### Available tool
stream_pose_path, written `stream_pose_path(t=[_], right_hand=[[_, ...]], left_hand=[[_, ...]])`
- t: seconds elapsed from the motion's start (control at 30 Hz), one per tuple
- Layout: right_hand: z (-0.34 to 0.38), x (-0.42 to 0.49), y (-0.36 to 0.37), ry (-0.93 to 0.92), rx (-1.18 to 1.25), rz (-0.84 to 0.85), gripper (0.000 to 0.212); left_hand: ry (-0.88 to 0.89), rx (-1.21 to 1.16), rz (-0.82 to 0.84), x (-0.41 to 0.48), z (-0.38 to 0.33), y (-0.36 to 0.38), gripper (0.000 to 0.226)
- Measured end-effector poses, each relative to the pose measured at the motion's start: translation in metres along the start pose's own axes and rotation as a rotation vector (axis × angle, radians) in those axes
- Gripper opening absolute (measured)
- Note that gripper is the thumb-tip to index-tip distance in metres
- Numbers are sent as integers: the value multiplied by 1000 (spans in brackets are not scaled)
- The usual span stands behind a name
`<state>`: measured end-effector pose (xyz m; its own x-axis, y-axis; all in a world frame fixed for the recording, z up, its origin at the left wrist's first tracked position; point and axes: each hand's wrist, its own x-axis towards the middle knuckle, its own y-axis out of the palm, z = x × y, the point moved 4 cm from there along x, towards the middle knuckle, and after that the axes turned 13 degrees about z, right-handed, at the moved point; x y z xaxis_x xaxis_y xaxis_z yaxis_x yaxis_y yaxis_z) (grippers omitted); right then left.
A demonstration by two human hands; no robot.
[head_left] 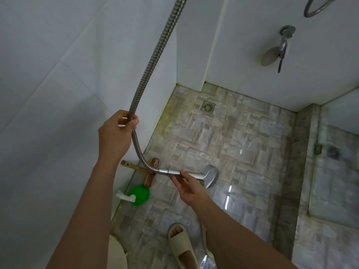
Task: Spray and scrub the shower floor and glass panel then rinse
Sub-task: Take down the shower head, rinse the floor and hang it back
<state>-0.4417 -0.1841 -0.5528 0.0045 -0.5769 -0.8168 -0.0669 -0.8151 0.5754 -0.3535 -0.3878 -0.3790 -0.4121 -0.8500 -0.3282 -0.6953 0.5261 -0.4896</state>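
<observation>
My left hand pinches ribbed steel hose; right hand grips chrome shower head. I'd angle face at mottled tile floor, hose slack.

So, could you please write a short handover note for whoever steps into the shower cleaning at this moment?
Left hand: closed around the metal hose, partway up.
Right hand: fingers on the shower head handle, head held low over the floor.
No water visibly running.
Wooden brush and green spray bottle lie on the floor by the left wall.
Done: cannot tell whether spraying or scrubbing happened; the floor glistens.
Left: rinse floor towards the drain and the glass panel.
</observation>
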Motion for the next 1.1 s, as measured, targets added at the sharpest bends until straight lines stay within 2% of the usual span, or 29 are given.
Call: stream_pose_path(t=[0.17, 0.47, 0.7, 0.87, 1.1], right_hand=[[10, 8, 10, -38, -45, 70, 0], [33, 19, 19, -78, -142, 120, 1], [50, 25, 24, -117, -142, 99, 30], [66, 27, 38, -145, -186, 117, 16], [94, 37, 64, -203, -279, 139, 19]], left_hand=[[1, -27, -21, -3, 4, -9, 6], [9, -48, -38, -4, 3, -5, 7], [-1, -63, -35, 0, 2, 0, 6], [0, -42, -42, 3, -2, 6, 6], [10, -52, -54, 8, -2, 11, 7]])
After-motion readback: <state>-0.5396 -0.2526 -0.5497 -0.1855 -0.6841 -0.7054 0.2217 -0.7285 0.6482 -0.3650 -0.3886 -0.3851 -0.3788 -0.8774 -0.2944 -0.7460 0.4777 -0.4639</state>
